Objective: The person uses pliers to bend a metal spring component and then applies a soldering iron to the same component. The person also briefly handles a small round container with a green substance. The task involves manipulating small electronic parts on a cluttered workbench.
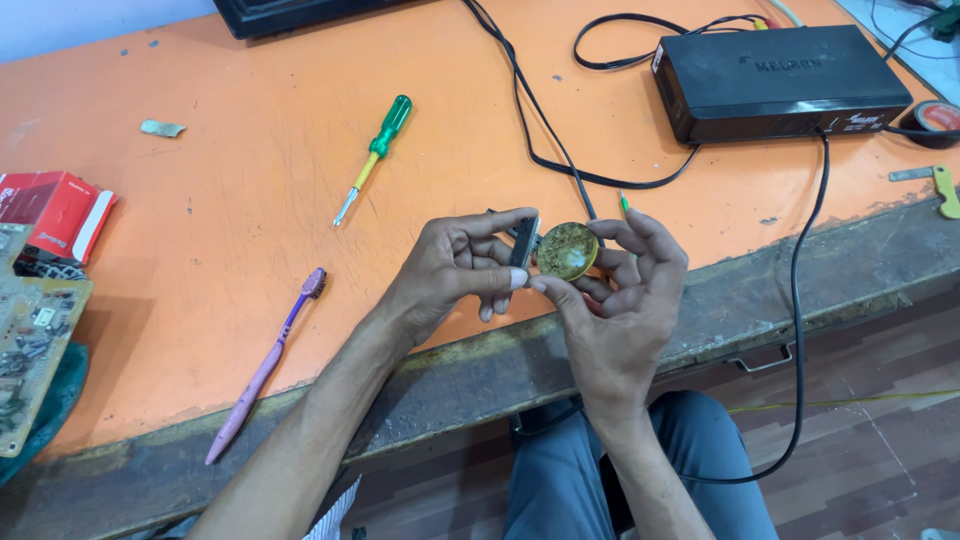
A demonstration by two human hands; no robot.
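Above the front edge of the orange table (230, 230), my left hand (450, 275) pinches a small black chip with metal pins (523, 242) between thumb and fingers. Its pins rest against a small round tin of brownish paste (567, 250). My right hand (620, 300) cradles that tin in its fingertips, thumb under its rim. A thin green-tipped object (624, 203) sticks up behind my right fingers. Both hands meet just over the table's worn edge.
A green-handled screwdriver (373, 158) and a purple toothbrush (268, 362) lie left of the hands. A circuit board (30, 350) and red box (55, 212) sit at the far left. A black set-top box (780, 80) with cables (545, 130) stands at the back right.
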